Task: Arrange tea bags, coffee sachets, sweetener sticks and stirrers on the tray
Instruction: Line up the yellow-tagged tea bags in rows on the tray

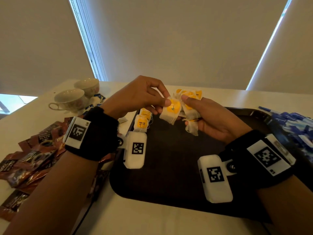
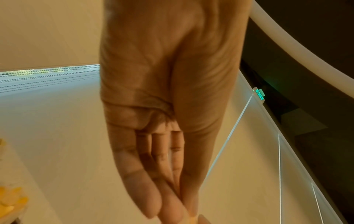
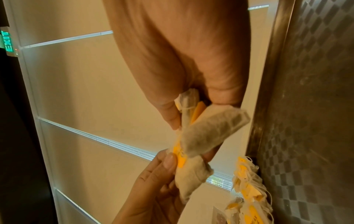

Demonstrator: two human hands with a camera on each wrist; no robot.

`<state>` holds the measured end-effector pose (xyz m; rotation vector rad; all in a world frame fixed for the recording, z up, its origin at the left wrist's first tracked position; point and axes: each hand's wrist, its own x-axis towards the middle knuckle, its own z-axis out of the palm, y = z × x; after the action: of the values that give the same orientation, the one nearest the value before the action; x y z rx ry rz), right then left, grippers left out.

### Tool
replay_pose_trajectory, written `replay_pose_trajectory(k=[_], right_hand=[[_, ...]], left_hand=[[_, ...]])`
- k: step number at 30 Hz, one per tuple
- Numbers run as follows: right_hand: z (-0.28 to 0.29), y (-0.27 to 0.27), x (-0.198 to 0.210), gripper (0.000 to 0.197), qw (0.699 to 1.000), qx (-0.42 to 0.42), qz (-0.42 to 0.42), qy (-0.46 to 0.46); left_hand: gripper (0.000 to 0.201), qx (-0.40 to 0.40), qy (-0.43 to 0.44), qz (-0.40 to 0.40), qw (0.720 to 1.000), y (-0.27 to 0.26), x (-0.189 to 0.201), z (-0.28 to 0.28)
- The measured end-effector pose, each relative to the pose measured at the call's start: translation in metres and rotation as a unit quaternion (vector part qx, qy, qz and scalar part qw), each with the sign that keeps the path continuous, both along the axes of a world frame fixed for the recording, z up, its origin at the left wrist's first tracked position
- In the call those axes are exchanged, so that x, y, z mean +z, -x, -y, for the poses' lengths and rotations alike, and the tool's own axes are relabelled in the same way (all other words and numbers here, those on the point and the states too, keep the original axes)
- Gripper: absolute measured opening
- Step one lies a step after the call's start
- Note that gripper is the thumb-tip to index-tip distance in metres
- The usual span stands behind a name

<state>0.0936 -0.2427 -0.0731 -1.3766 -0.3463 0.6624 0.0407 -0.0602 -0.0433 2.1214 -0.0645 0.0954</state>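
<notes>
Judging from the head view, the tea bag [image 1: 171,111] is light, soft and easy to crush, with thin paper that could tear and a string that may snag on its neighbours; the yellow tag or the top edge looks like the safest place to pinch. The left hand [image 1: 140,97] comes in from the left with its back up, thumb and forefinger nipping that bag above the far part of the dark tray [image 1: 169,175]. The right hand [image 1: 211,119] lies palm up just beside it, fingers curled round a bunch [image 1: 189,107] of more bags. A short row [image 1: 143,120] of bags already lies at the tray's far left edge. Coffee sachets [image 1: 30,158] are heaped on the table to the left, two cups [image 1: 76,96] stand beyond them, and blue packets [image 1: 294,126] lie at the right.

From the left wrist, the left hand [image 2: 164,106] shows its palm, fingers long and pressed close together toward the tips; what they pinch is cut off at the frame's lower edge.

From the right wrist, the right hand [image 3: 191,60] clamps the bunch [image 3: 210,133] between thumb and fingers, bags fanning out limp. The left hand [image 3: 153,189] reaches up from below, its thumb on a yellow tag, gripping the tea bag [image 3: 191,175] that touches the bunch. It should come free with a gentle pull, though strings may drag others along.
</notes>
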Motion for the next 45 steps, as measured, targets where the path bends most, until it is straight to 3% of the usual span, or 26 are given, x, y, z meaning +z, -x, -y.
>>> replay_pose_trajectory(k=[3,7,14,20,27,31,34,37,41,45], right_hand=[[0.000,0.000,0.000,0.023,1.000,0.000,0.009,0.004],[0.004,-0.004,0.003,0.030,1.000,-0.008,0.022,0.000],[0.004,-0.003,0.004,0.030,1.000,-0.005,0.025,0.008],[0.004,0.000,0.006,0.028,0.999,0.001,0.032,0.013],[0.004,0.002,0.007,0.027,0.999,0.008,0.039,0.015],[0.003,0.002,0.006,0.031,0.999,0.013,0.036,0.022],[0.003,0.002,0.006,0.029,0.999,0.014,0.038,0.023],[0.003,0.003,0.006,0.027,0.999,0.014,0.042,0.023],[0.001,0.005,0.006,0.029,0.998,0.020,0.044,0.029],[0.001,0.007,0.007,0.025,0.998,0.028,0.040,0.031]], left_hand=[[0.023,-0.002,-0.042,0.000,0.999,0.003,0.003,-0.003],[0.009,0.001,-0.098,-0.024,0.995,0.017,0.015,-0.015],[0.006,-0.009,-0.202,-0.152,0.968,0.027,0.016,-0.033],[0.009,-0.033,-0.197,-0.236,0.951,0.025,-0.007,-0.038],[0.010,0.036,-0.329,-0.160,0.930,0.014,-0.035,-0.045],[0.016,0.056,-0.340,-0.155,0.926,0.013,-0.040,-0.046],[0.020,0.071,-0.341,-0.108,0.931,0.016,-0.041,-0.046],[0.026,0.022,-0.350,-0.048,0.935,0.025,-0.034,-0.041],[0.014,-0.048,-0.405,-0.087,0.909,0.029,-0.032,-0.029],[0.017,-0.029,-0.421,-0.110,0.900,0.023,-0.040,-0.028]])
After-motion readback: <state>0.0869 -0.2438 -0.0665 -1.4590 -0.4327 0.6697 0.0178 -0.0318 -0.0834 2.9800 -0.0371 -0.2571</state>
